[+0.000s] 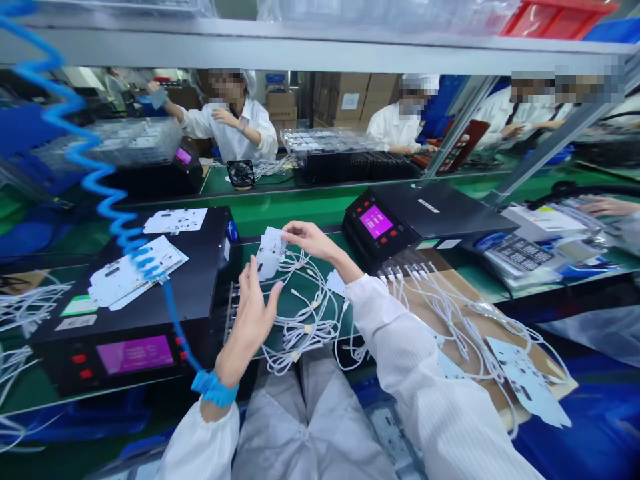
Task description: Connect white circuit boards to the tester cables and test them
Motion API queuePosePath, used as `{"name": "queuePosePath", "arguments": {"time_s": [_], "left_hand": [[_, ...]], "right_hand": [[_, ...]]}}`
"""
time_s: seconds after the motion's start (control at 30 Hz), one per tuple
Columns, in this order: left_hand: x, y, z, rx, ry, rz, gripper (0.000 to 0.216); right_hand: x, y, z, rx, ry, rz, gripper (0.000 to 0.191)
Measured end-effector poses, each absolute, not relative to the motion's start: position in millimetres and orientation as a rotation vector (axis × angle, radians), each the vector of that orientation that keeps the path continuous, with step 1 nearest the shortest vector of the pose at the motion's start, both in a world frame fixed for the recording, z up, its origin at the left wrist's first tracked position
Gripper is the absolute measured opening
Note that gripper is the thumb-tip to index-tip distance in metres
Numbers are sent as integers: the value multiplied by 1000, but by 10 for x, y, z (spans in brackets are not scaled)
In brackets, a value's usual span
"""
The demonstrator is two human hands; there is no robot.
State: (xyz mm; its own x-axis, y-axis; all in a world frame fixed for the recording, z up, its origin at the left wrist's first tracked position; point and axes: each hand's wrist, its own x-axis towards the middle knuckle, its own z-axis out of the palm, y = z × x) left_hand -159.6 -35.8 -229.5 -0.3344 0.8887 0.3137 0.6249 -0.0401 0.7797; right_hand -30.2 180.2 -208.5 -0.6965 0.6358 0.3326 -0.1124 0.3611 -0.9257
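Observation:
My right hand point(306, 238) pinches the top edge of a small white cut-out card point(271, 254) and holds it up above the green mat. My left hand point(253, 311) is raised beside the card with fingers stretched out, its fingertips near the card's lower edge; I cannot tell if they touch. A blue wrist strap point(215, 389) with a coiled blue cord point(107, 193) is on my left wrist. Below the hands lies a tangle of white cables point(305, 323).
A black tester box with a pink screen point(134, 354) sits at left, with white cards point(135, 270) on top. Another black tester point(376, 223) stands at right, with cables plugged in over a cardboard sheet point(493, 327). People in white coats work across the bench.

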Motion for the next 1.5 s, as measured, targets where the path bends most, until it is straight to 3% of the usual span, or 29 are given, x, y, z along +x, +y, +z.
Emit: {"name": "queuePosePath", "arguments": {"time_s": [0.13, 0.27, 0.37, 0.47, 0.57, 0.9, 1.1, 1.3, 1.4, 1.5], "left_hand": [[-1814, -959, -1990, 1683, 1824, 1128, 70], [-2248, -1276, -1505, 1831, 2036, 1281, 60], [-2756, -1223, -1313, 1923, 2368, 1349, 83], [-3295, -1088, -1326, 1861, 2608, 1120, 109], [-3678, -979, -1423, 1721, 2670, 799, 121], [-3734, -912, -1467, 1660, 2721, 814, 123], [-3669, -912, -1456, 1724, 2797, 721, 128], [-3473, -852, -1403, 1594, 2885, 722, 129], [-3396, -831, -1402, 1554, 2899, 764, 128], [-3309, -823, -1426, 1589, 2891, 860, 129]], "right_hand": [[-494, 2008, -2181, -639, -1875, 1418, 19], [-783, 2159, -2301, -895, -2013, 1263, 12], [-976, 2198, -2409, -964, -2108, 1188, 11], [-1109, 2191, -2508, -1020, -2164, 1095, 11], [-1190, 2150, -2574, -1057, -2256, 961, 11], [-1280, 1868, -2654, -1030, -2555, 601, 12], [-1041, 1777, -2290, -1034, -2474, 501, 18], [-997, 1060, -1905, -786, -2153, 963, 17], [-1164, 588, -1900, -680, -2022, 1249, 26], [-1315, 287, -1937, -735, -1785, 1321, 40]]}}
